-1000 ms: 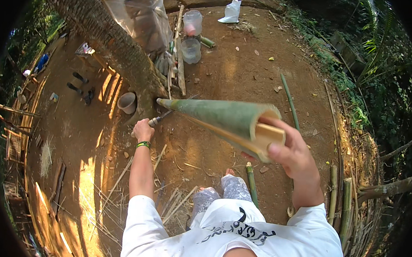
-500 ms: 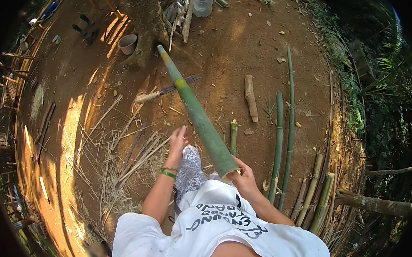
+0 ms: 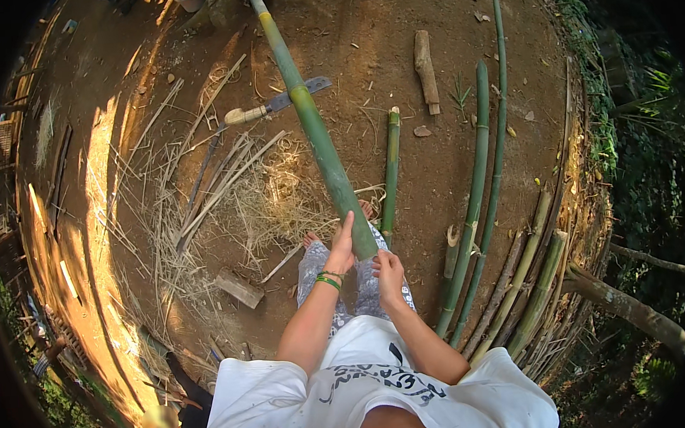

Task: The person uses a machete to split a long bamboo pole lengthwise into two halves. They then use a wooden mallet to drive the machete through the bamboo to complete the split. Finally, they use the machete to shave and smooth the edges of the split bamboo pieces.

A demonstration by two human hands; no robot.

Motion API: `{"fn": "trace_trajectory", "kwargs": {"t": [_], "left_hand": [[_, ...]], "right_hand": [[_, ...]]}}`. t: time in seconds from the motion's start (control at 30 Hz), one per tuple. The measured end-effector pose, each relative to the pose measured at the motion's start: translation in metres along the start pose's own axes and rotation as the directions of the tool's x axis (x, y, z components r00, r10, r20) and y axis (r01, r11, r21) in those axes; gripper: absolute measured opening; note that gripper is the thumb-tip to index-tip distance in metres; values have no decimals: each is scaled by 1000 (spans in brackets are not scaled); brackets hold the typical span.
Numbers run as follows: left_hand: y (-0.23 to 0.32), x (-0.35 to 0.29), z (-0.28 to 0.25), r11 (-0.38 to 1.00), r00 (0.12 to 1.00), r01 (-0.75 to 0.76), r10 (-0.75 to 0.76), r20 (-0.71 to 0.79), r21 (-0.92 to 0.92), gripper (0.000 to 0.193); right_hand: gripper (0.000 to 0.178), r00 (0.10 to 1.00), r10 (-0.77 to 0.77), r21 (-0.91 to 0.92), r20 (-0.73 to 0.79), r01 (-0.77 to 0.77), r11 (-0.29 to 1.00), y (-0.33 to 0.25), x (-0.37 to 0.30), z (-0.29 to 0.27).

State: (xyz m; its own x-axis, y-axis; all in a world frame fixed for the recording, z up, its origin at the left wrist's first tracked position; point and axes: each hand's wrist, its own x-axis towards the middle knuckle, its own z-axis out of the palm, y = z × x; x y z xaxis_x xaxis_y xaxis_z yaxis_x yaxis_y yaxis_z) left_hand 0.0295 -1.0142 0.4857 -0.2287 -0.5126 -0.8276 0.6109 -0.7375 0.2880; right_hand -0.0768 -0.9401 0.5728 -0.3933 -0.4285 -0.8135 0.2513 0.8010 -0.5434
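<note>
A thick green bamboo pole [image 3: 324, 149] slants from the foot of the tree down to my legs. Near its lower end, my left hand [image 3: 343, 247] holds it, thumb along the left side and fingers partly hidden underneath. My right hand [image 3: 390, 275] is curled closed just beside that cut end; whether it touches the rim or pinches something small cannot be made out. Under the pole's middle, a machete [image 3: 246, 115] with a pale wooden handle lies on the ground, its blade crossing beneath the bamboo.
Split strips [image 3: 221, 191] and fine shavings [image 3: 283, 182] litter the ground at left. A short green bamboo piece [image 3: 391, 169], a wooden stick [image 3: 426, 70] and long bamboo poles [image 3: 475, 199] lie to the right. Behind me at lower left is another person [image 3: 194, 412].
My left hand has gone from free beside the pole to gripping its near end. My right hand has come off that end's rim and curled. The view has shifted nearer my feet.
</note>
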Motion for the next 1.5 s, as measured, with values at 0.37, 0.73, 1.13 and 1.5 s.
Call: {"fn": "trace_trajectory", "kwargs": {"t": [0.37, 0.73, 1.13, 1.5], "left_hand": [[-88, 69, -179, 852, 999, -50, 41, 29, 521, 73], [-124, -37, -462, 803, 832, 39, 304, -465, 595, 51], [-307, -205, -572, 813, 647, 512, -154, -746, 276, 45], [-319, -166, -531, 853, 764, 458, -234, -602, 250, 47]], "right_hand": [[26, 904, 415, 382, -103, -349, 856, 178, 149, 50], [27, 832, 482, 296, -276, -403, 866, 267, 293, 51], [36, 859, 453, 314, -239, -373, 873, 289, 331, 71], [33, 909, 400, 239, -118, -365, 900, 329, 360, 57]]}}
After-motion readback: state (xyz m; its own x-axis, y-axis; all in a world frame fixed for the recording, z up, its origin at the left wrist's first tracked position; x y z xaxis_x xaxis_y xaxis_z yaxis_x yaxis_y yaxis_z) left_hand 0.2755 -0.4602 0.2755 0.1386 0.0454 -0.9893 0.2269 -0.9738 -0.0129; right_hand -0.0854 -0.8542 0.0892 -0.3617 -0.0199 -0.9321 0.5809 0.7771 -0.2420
